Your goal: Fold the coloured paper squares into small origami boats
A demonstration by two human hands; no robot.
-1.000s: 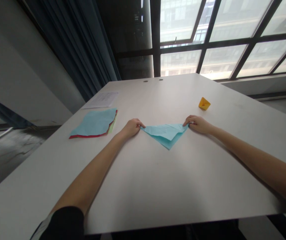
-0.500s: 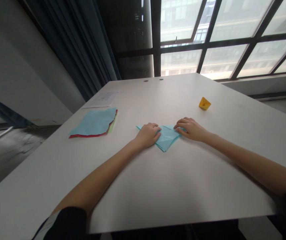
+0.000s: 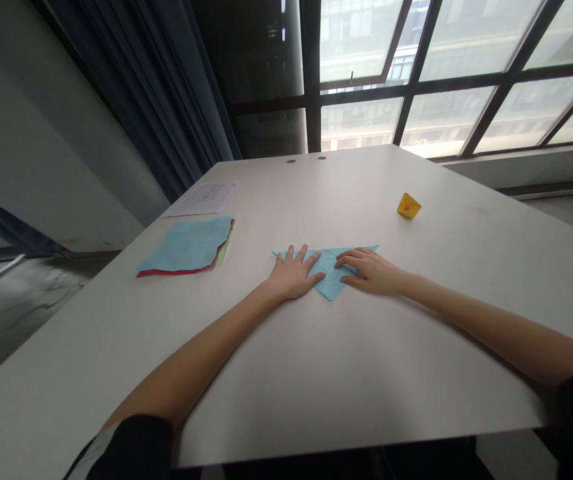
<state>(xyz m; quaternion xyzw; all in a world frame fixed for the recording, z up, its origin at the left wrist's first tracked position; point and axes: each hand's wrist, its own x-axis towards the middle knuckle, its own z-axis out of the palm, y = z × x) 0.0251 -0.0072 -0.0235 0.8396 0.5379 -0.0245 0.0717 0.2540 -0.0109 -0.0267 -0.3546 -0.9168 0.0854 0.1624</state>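
Observation:
A light blue paper [image 3: 329,278], folded into a downward-pointing triangle, lies flat on the white table [image 3: 346,373]. My left hand [image 3: 293,273] rests on its left half, palm down, fingers stretched out and spread. My right hand [image 3: 369,270] lies on the right half, fingers extended flat and pointing left across the paper. Both hands press the paper onto the table; neither grips it. Only the triangle's middle strip, lower tip and two upper corners show between and beside the hands.
A stack of coloured sheets [image 3: 189,247], blue on top with red and green edges, lies at the left. A white printed sheet [image 3: 203,199] sits beyond it. A small yellow folded paper shape [image 3: 409,206] stands at the back right. Windows and a dark curtain lie behind.
My hands moved inward from pinching the triangle's two outer corners to lying flat on its middle. The fingers of both hands have stretched out.

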